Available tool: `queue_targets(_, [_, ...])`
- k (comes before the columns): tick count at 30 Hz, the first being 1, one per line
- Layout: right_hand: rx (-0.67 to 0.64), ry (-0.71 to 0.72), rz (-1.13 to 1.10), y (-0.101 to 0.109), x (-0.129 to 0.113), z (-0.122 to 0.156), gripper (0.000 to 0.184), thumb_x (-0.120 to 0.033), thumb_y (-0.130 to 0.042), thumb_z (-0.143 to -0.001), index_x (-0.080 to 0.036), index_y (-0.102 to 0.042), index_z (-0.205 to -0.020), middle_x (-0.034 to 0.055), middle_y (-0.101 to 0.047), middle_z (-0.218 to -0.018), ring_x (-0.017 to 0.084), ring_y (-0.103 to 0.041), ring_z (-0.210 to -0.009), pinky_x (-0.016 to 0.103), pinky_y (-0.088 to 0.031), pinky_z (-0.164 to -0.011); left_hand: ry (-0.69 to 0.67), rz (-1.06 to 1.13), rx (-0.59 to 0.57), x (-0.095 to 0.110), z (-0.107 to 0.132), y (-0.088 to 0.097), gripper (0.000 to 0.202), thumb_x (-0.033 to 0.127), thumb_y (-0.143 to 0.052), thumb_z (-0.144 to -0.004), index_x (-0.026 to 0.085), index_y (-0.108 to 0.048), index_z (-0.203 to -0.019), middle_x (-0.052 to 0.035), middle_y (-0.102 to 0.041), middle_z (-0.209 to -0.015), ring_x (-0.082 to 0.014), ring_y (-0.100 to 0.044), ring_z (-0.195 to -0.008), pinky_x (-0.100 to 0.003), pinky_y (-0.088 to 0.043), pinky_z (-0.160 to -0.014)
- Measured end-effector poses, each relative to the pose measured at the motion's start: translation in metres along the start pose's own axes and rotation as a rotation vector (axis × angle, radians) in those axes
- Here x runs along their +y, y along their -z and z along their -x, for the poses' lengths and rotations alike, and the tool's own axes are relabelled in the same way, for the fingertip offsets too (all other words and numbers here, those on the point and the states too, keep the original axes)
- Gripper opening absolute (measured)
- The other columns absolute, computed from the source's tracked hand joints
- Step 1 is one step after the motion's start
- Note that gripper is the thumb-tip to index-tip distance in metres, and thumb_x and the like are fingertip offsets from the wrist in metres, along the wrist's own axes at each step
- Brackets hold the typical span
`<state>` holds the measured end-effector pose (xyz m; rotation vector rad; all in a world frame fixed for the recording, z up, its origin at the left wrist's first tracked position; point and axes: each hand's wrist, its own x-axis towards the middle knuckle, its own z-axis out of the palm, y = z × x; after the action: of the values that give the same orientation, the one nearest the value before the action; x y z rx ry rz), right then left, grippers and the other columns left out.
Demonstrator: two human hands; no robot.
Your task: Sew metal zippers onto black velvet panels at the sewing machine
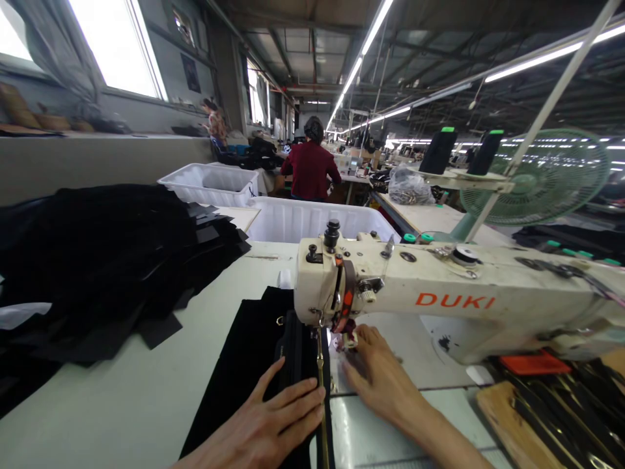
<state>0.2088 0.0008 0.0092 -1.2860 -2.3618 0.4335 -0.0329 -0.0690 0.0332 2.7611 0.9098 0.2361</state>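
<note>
The table bears a sewing machine, a black panel and fabric heap (far left).

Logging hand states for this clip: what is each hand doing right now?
Left hand: open, flat on the black fabric.
Right hand: open, resting by the sewing machine needle.

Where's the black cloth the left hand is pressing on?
Head view, bottom centre: the black cloth lies flat on the table under the left hand, running up under the sewing machine.
</note>
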Motion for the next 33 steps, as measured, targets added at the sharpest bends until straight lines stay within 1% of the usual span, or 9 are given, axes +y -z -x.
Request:
queue_targets(2, [-0.048, 0.008, -0.026, 0.002, -0.005, 0.007, 0.037, -0.019, -0.069, -0.075, -0.022, -0.059, -0.111, 0.0085, -0.057, -0.115, 0.029, -0.051, -0.110, 0.047, -0.043, -0.097, 0.034, 0.058, 0.033, 0.004, 0.002, 0.000, 0.065, 0.013, -0.056, -0.094, 0.029, -0.032, -0.152, -0.0037, -0.044, -0.150, -0.0255, -0.040, -0.139, -0.053, -0.012, -0.120])
queue_targets(4, [-0.057, 0.030, -0.048, -0.002, -0.011, 0.011, 0.047, -0.019, -0.073, -0.070, -0.024, -0.056, -0.114, 0.0071, -0.055, -0.117, 0.028, -0.048, -0.111, 0.046, -0.041, -0.097, 0.072, 0.113, 0.049, 0.007, 0.005, 0.000, 0.071, 0.023, -0.065, -0.091, 0.031, -0.030, -0.153, -0.0038, -0.043, -0.151, -0.0284, -0.040, -0.139, -0.056, -0.012, -0.119])
queue_targets(8, [0.028, 0.014, 0.003, -0.017, -0.023, 0.010, 0.029, -0.010, -0.061, -0.077, -0.022, -0.057, -0.103, 0.0050, -0.057, -0.105, 0.025, -0.048, -0.104, 0.040, -0.039, -0.093, 0.125, 0.206, -0.004, 0.009, 0.006, -0.001, 0.091, 0.051, -0.078, -0.077, 0.032, -0.031, -0.152, -0.0041, -0.040, -0.153, -0.0346, -0.033, -0.141, -0.061, -0.008, -0.118])
queue_targets(11, [0.057, 0.001, 0.032, -0.023, -0.026, 0.008, 0.027, -0.008, -0.058, -0.077, -0.021, -0.057, -0.101, 0.0054, -0.057, -0.104, 0.024, -0.048, -0.102, 0.039, -0.038, -0.092, 0.126, 0.248, -0.024, 0.006, 0.006, -0.002, 0.094, 0.060, -0.076, -0.076, 0.032, -0.029, -0.153, -0.0044, -0.040, -0.153, -0.0351, -0.031, -0.143, -0.062, -0.005, -0.118])
queue_targets(14, [0.074, -0.033, 0.057, -0.023, -0.023, 0.005, 0.020, -0.012, -0.059, -0.081, -0.020, -0.059, -0.099, 0.0059, -0.059, -0.100, 0.025, -0.049, -0.098, 0.038, -0.038, -0.088, 0.113, 0.251, -0.033, 0.005, 0.005, -0.001, 0.093, 0.061, -0.074, -0.077, 0.032, -0.029, -0.153, -0.0054, -0.041, -0.153, -0.0355, -0.030, -0.143, -0.062, -0.003, -0.118])
queue_targets(17, [0.071, -0.054, 0.091, -0.021, -0.020, -0.001, 0.010, -0.013, -0.057, -0.084, -0.019, -0.060, -0.091, 0.0050, -0.060, -0.093, 0.024, -0.051, -0.094, 0.036, -0.038, -0.085, 0.106, 0.251, -0.035, 0.006, 0.004, 0.002, 0.090, 0.062, -0.074, -0.077, 0.031, -0.033, -0.152, -0.0062, -0.041, -0.152, -0.0358, -0.031, -0.142, -0.062, -0.004, -0.118])
queue_targets(22, [0.060, -0.079, 0.167, -0.019, -0.028, -0.003, 0.006, -0.015, -0.058, -0.085, -0.020, -0.061, -0.085, 0.0051, -0.063, -0.090, 0.023, -0.053, -0.093, 0.033, -0.038, -0.082, 0.050, 0.256, -0.027, 0.006, 0.001, 0.008, 0.078, 0.061, -0.069, -0.082, 0.027, -0.043, -0.147, -0.0078, -0.043, -0.151, -0.0332, -0.034, -0.141, -0.057, -0.007, -0.119])
queue_targets(28, [0.050, -0.149, 0.239, -0.019, -0.035, -0.006, 0.008, -0.017, -0.057, -0.086, -0.020, -0.062, -0.081, 0.0045, -0.065, -0.083, 0.022, -0.059, -0.086, 0.031, -0.039, -0.073, 0.016, 0.245, -0.013, 0.002, 0.001, 0.008, 0.076, 0.058, -0.070, -0.082, 0.021, -0.048, -0.145, -0.0107, -0.045, -0.149, -0.0313, -0.038, -0.140, -0.051, -0.011, -0.121])
queue_targets(33, [0.060, -0.181, 0.277, -0.022, -0.029, -0.026, 0.016, -0.020, -0.050, -0.094, -0.019, -0.066, -0.093, 0.0076, -0.068, -0.092, 0.021, -0.063, -0.090, 0.030, -0.044, -0.075, -0.009, 0.223, 0.004, 0.001, -0.002, 0.010, 0.072, 0.057, -0.069, -0.083, 0.019, -0.052, -0.141, -0.0116, -0.050, -0.146, -0.0304, -0.044, -0.136, -0.048, -0.015, -0.121])
